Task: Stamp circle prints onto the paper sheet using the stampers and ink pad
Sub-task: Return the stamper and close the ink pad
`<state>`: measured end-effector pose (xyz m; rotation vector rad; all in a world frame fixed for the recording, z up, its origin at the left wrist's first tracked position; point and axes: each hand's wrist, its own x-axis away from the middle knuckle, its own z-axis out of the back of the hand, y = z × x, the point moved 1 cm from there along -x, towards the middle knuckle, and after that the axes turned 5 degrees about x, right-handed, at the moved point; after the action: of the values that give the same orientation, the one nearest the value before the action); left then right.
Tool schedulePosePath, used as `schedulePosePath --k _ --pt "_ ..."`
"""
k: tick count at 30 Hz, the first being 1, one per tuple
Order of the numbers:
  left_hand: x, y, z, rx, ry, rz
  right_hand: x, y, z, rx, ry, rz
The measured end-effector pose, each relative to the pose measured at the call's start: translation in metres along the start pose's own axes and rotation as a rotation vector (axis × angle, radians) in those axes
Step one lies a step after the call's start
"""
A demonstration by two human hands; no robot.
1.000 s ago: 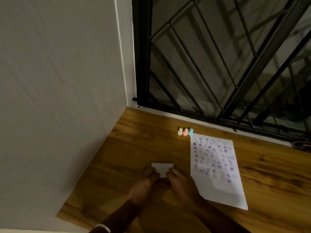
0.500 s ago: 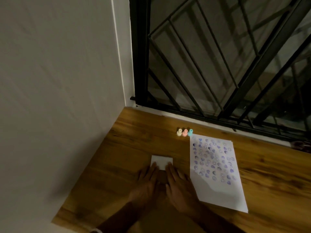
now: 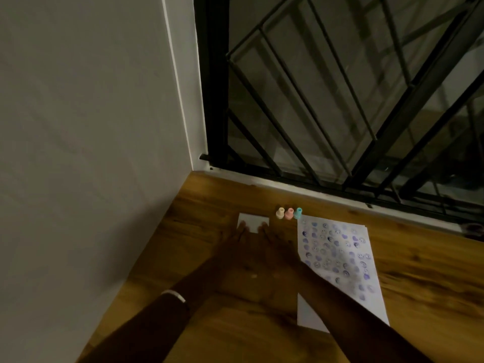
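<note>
Resting flat, both hands' fingers [image 3: 242,227] touch the white ink pad [image 3: 253,220].

Both our arms reach forward side by side. Our left hand [image 3: 237,239] and right hand [image 3: 272,241] lie flat, palms down, fingers stretched toward the far side. A band [image 3: 174,295] circles our left wrist.

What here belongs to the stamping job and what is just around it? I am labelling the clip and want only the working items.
For the job:
paper sheet, already covered in prints
yellow stamper, pink stamper, teal stamper
white ink pad, shut, under the fingertips of the left hand and right hand

Just around:
window grille
wall
wooden floor
</note>
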<state>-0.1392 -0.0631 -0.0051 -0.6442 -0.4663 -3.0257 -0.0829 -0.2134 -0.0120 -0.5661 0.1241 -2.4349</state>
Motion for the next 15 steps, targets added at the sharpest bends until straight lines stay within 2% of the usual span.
schedulePosePath --k 4,9,15 --pt "-0.024 -0.003 0.01 -0.042 -0.061 0.038 -0.019 0.004 0.006 -0.039 -0.017 -0.033" --pt "-0.037 0.003 0.018 -0.077 -0.126 0.076 -0.026 0.014 0.002 -0.044 0.061 -0.039" --pt "-0.037 -0.002 0.013 -0.099 -0.072 0.039 -0.027 0.012 -0.008 -0.018 0.111 -0.06"
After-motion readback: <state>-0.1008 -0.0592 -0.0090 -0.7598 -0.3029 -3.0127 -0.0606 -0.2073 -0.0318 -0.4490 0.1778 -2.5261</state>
